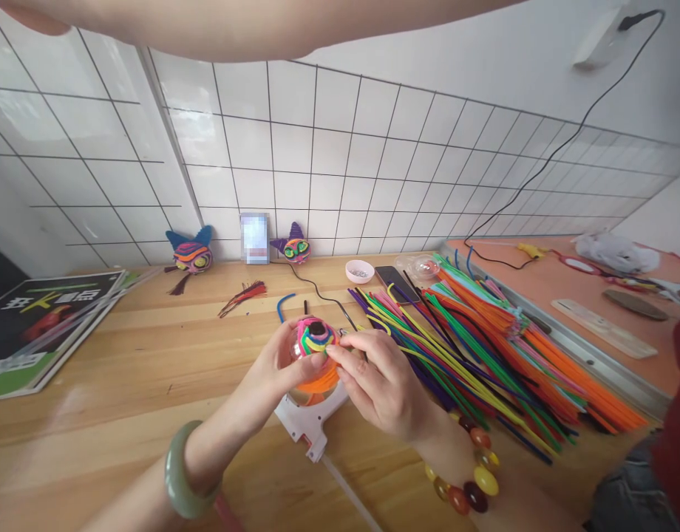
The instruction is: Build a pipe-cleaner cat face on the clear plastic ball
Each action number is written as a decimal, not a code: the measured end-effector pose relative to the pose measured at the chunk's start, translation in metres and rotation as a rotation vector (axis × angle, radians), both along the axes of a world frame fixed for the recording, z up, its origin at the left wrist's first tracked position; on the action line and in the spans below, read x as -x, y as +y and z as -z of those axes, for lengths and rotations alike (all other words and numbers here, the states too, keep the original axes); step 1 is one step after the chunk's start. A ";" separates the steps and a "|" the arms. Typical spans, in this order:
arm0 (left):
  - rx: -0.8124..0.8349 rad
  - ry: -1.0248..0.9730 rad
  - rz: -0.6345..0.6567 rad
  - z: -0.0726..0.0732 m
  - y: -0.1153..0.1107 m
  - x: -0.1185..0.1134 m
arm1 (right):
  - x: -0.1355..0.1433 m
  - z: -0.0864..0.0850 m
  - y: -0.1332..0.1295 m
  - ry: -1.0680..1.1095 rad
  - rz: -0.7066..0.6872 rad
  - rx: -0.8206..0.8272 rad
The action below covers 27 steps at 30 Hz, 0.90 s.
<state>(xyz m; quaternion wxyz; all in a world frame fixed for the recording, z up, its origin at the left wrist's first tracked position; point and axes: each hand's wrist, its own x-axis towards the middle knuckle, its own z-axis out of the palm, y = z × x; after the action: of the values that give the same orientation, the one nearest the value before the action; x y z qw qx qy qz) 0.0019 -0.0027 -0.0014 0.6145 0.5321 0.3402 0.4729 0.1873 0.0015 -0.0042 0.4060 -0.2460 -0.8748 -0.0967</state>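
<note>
My left hand is wrapped round a clear plastic ball partly covered with coloured pipe cleaners. Pink, blue, yellow and green strips curve round a dark spot on its upper face, with orange ones lower down. At the ball's right side, my right hand pinches at the end of a greenish pipe cleaner, its fingertips against the strips. Beneath the ball lies a white glue gun on the wooden table, a translucent stick running out of it.
Many loose pipe cleaners spread across the right. Behind them are a phone, a pink bowl and clear domes. Two finished-looking animal heads lean by the tiled wall. Magazines lie left; another person's arm crosses above.
</note>
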 end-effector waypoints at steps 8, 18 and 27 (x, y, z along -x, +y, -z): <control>-0.027 0.042 -0.054 0.003 0.004 0.003 | 0.000 0.001 -0.002 0.209 -0.098 0.348; -0.081 0.005 -0.300 -0.003 0.024 0.031 | -0.005 0.010 0.013 -0.058 -0.124 0.711; -0.062 -0.115 -0.261 -0.001 0.033 0.043 | 0.009 0.025 -0.005 -0.543 -0.038 0.593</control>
<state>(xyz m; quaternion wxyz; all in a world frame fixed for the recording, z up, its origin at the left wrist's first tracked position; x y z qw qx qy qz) -0.0407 0.0300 -0.0008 0.5496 0.4738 0.3560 0.5888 0.1782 -0.0039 -0.0294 0.0734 -0.3020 -0.9446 0.1059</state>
